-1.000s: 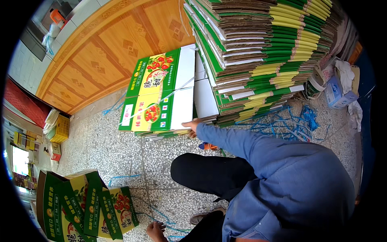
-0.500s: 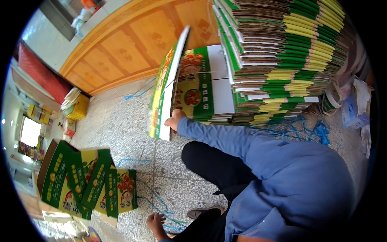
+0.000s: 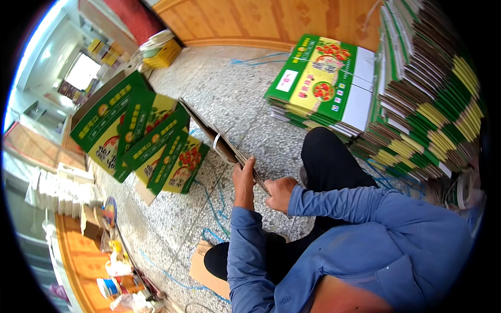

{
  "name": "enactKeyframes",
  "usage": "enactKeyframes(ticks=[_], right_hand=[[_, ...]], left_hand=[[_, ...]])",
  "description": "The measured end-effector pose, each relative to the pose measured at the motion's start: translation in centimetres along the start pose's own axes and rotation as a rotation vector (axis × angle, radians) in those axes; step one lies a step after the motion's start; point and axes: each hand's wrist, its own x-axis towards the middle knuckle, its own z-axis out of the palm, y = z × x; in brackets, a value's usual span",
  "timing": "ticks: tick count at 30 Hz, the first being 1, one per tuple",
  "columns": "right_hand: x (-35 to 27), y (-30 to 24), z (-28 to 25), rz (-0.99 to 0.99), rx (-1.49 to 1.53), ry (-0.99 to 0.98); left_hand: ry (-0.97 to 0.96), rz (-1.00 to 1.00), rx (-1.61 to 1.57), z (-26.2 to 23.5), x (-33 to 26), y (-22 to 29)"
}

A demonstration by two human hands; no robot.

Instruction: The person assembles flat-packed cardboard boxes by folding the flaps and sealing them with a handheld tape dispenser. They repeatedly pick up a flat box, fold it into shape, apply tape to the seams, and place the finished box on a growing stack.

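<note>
A folded flat cardboard carton (image 3: 223, 149) stands edge-on in front of me, its brown edges showing and a white strip along it. My left hand (image 3: 243, 183) is closed on the carton's near part, thumb up. Beside it, my right hand (image 3: 280, 193) grips the lower end of the same carton. Just past the carton, on the left, several opened green and yellow boxes (image 3: 136, 136) with fruit pictures lean against each other on the floor. A low stack of flat printed cartons (image 3: 334, 73) lies ahead to the right.
A tall pile of flat cartons (image 3: 428, 115) rises at the right. Blue strapping (image 3: 211, 208) trails over the speckled floor (image 3: 224, 78). A wooden panel (image 3: 271, 23) closes off the far side; a yellow crate (image 3: 163, 55) stands near it. Various goods (image 3: 117, 271) sit at lower left.
The flat carton has moved from beside the low stack toward my front, turned edge-on. My left hand, free before, now holds it too. The view has swung left.
</note>
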Motion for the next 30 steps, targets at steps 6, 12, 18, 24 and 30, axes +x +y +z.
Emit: enactKeyframes(ticks=[6, 12, 18, 24, 30], right_hand=[[10.6, -0.7, -0.9, -0.270, 0.378, -0.040], [22.5, -7.0, -0.6, -0.484, -0.066, -0.151], [23.7, -11.6, 0.6, -0.235, -0.606, -0.368], [28.4, -1.7, -1.5, -0.084, 0.591, -0.048], [23.4, 7.1, -8.4, 0.215, 0.935, 0.070]], left_hand=[[0.031, -0.113, -0.005, -7.5, 1.9, -4.2], [0.077, -0.025, -0.035, -5.1, 0.3, -1.6], [0.063, -0.097, -0.009, -4.9, 1.0, -2.2], [0.099, -0.020, 0.010, -4.2, 1.2, -2.2], [0.037, 0.016, -0.192, -7.7, 0.3, -3.7]])
